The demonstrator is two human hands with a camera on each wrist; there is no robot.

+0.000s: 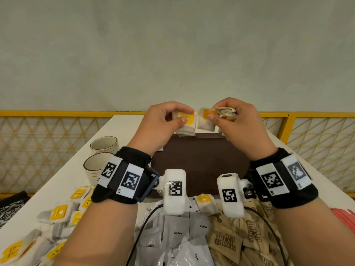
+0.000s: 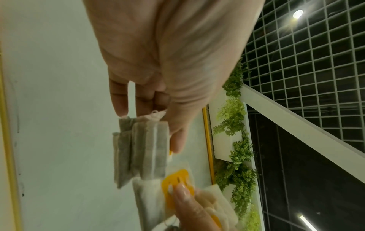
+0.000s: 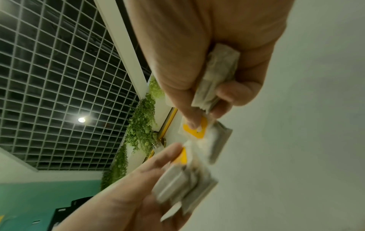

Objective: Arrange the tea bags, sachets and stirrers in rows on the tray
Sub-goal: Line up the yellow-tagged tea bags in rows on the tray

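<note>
cups [image 1: 99, 156] left | tray [image 1: 199, 162] under hands | coffee sachets [image 1: 178, 233] near

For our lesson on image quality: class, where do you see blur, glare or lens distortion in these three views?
Head view: sharp overall, though the yellow railing bows from wide-angle distortion. Left wrist view: the left hand is close and soft, and a ceiling lamp flares. Right wrist view: the tea bags in the left hand are motion-blurred, and another lamp glares.
</note>
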